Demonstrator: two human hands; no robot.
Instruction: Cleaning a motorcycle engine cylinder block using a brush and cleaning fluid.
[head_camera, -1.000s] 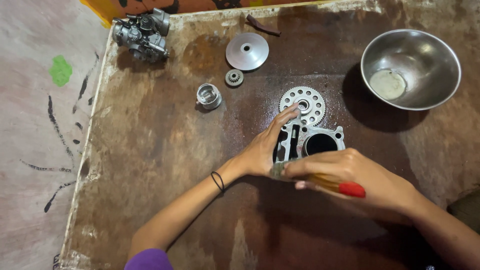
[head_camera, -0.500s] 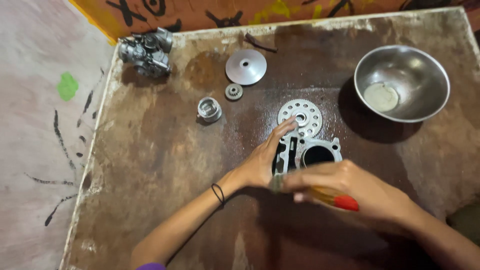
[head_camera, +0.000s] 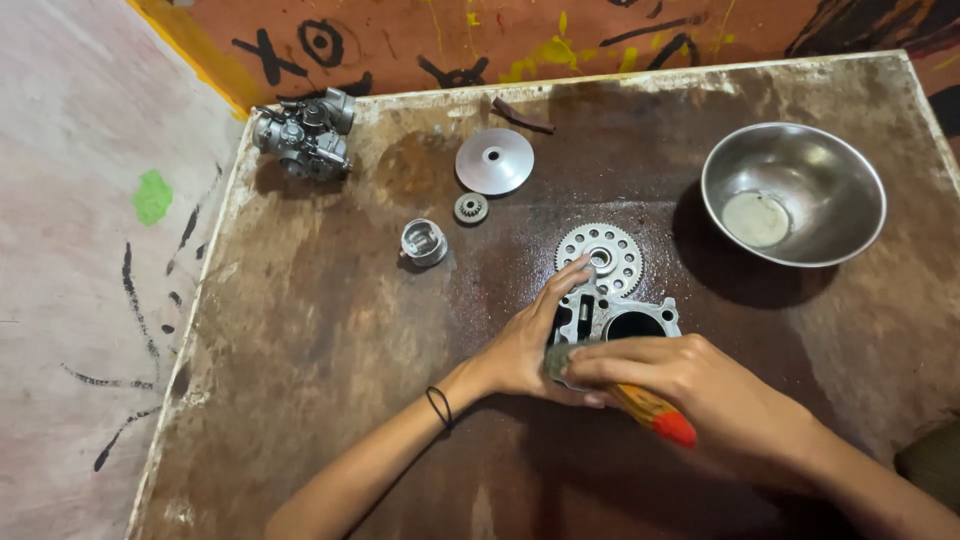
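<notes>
- The engine cylinder block (head_camera: 620, 318), a grey metal casting with a round dark bore, sits on the rusty brown tabletop (head_camera: 330, 330), right of its middle and just below a toothed sprocket (head_camera: 600, 258).
- The left hand (head_camera: 535, 340) lies against the block's left side, its fingers (head_camera: 568, 278) curled round that edge, with the fingertips reaching up to the lower rim of the sprocket; a dark band circles the wrist.
- The right hand (head_camera: 690, 385) is clenched round a brush (head_camera: 640, 400) with an orange handle and red end; the brush head meets the near edge of the block, just under the bore.
- Up and left of the block stand a small piston (head_camera: 424, 242) and a small gear (head_camera: 470, 208), near each other.
- A flat round metal disc (head_camera: 494, 160) lies above them, and a carburettor (head_camera: 305, 133) sits at the far left corner.
- A steel bowl (head_camera: 793, 193) with a pale patch in its bottom stands at the right, well apart from the hands.
- A thin dark strip (head_camera: 522, 116) lies near the far edge.
</notes>
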